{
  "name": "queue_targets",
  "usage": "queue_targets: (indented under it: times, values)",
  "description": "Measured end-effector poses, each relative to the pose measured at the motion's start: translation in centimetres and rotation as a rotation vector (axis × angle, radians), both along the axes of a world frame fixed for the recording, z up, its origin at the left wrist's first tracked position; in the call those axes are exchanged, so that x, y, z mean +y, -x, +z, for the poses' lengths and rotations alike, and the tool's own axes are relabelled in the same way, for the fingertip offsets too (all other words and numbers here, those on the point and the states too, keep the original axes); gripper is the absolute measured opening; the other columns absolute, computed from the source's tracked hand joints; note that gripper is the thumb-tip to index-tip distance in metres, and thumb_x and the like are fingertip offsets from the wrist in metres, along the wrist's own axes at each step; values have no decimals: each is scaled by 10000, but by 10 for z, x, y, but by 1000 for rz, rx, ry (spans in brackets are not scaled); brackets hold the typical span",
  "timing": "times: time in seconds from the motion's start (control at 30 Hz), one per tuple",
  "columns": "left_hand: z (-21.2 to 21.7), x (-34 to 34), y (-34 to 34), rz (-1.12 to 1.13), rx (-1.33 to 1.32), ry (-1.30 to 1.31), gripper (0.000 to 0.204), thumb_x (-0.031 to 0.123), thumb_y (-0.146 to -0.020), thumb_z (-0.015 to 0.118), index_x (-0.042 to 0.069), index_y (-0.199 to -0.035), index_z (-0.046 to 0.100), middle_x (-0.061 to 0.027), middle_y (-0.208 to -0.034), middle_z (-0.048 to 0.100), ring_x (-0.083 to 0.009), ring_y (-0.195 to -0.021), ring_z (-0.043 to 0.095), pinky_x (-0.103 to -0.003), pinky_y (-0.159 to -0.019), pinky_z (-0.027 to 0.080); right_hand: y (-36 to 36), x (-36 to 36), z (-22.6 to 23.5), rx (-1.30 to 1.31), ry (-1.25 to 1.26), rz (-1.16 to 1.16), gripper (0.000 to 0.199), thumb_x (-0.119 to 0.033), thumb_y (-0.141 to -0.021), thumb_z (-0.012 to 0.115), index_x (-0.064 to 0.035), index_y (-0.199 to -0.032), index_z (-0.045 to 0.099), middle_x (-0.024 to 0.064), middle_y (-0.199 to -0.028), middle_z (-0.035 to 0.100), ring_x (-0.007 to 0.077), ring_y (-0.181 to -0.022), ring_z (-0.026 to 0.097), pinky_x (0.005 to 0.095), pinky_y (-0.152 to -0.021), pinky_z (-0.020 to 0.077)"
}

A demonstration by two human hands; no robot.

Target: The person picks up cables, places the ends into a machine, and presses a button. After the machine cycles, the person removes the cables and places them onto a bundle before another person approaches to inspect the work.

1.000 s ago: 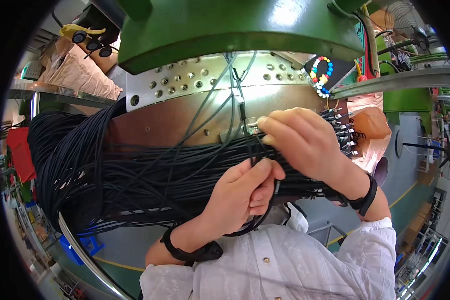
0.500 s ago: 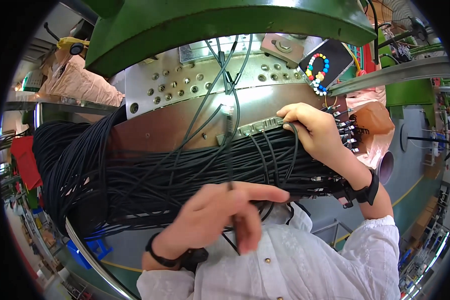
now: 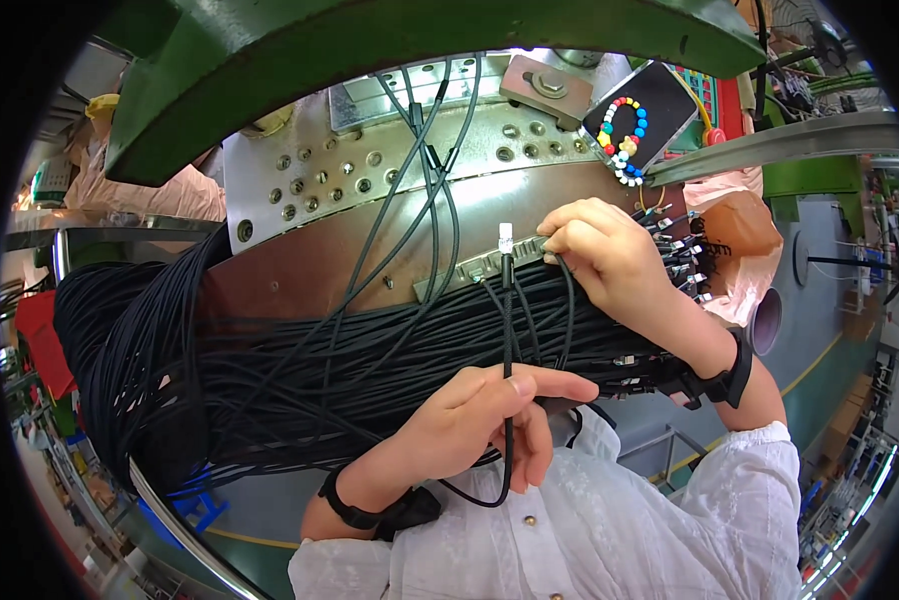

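Over cable bundle (image 3: pixel 270 390): cable (image 3: pixel 508 330) in left hand (image 3: pixel 475 420).

The person wears a white long-sleeved shirt (image 3: pixel 610 540) of light textured fabric, fastened by small round buttons down the front. Each sleeve ends at the forearm. A black strap encircles each wrist: one below the left hand (image 3: pixel 470 425), one below the right hand (image 3: pixel 615 260). Both hands are bare.
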State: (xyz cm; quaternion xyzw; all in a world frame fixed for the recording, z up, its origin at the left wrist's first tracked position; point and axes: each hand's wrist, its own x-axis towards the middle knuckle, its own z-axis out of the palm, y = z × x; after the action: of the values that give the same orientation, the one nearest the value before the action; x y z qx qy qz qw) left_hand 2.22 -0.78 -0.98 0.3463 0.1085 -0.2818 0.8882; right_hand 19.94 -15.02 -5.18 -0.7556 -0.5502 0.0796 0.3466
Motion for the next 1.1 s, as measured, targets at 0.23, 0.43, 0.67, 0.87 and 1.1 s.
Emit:
queue_targets:
  times: [0.23,0.43,0.67,0.87,1.1]
  values:
    - [4,2,-21,-225,-31,80,521,309,-965,276,-110,-1217,455,-164,-644,609,-189,-528,575,-265,-514,472,0,-1,25,-229,-57,-10,209,-4,-692,655,-35,-886,584,85,-852,614,267,-760,581,343,-665,460]
    - [21,-10,-35,-37,150,59,444,286,-972,317,-51,-1195,503,-153,-698,621,-180,-549,583,-252,-529,472,7,-1,47,-482,-160,102,166,-8,-703,658,-32,-854,595,79,-847,594,258,-752,566,322,-665,458]
    - [23,-3,-29,-259,-30,-312,315,200,-959,418,-37,-1114,557,-117,-739,637,-146,-616,610,-240,-574,493,-17,-14,10,16,-100,-71,118,78,-726,594,-5,-805,565,86,-882,583,200,-775,564,278,-679,451]
    - [22,47,-18,135,-107,-643,318,207,-948,453,-52,-1099,560,-99,-814,655,-120,-675,617,-216,-626,509,-23,-18,5,302,77,-26,116,113,-737,551,12,-789,528,79,-905,570,168,-776,558,262,-682,448]
    - [-25,117,-92,664,-76,-827,368,292,-958,442,-25,-1121,531,-128,-1040,615,-157,-1019,540,-294,-861,445,-17,-11,12,211,123,29,111,112,-740,548,14,-775,511,74,-915,550,175,-768,551,266,-689,449]
